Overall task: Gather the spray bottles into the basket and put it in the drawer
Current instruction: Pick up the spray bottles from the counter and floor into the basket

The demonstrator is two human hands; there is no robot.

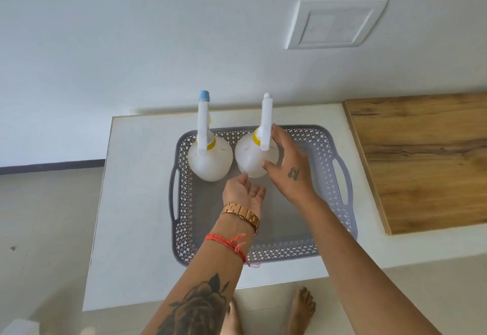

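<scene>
Two white spray bottles stand upright at the far end of a grey perforated basket [340, 176] on a white counter. The left bottle [210, 158] has a blue nozzle tip and a yellow collar. The right bottle [250, 155] has a white nozzle. My right hand [290, 166] hovers at the right bottle's right side, fingers spread, thumb and fingertips at or just off its body. My left hand [243, 190] is palm up just in front of that bottle, fingers apart, holding nothing.
The white counter [131, 203] ends at the left and near edges, with floor beyond. A wooden board [421, 161] lies on the counter to the right of the basket. A wall with a switch plate [334, 24] rises behind. My bare feet show below the counter edge.
</scene>
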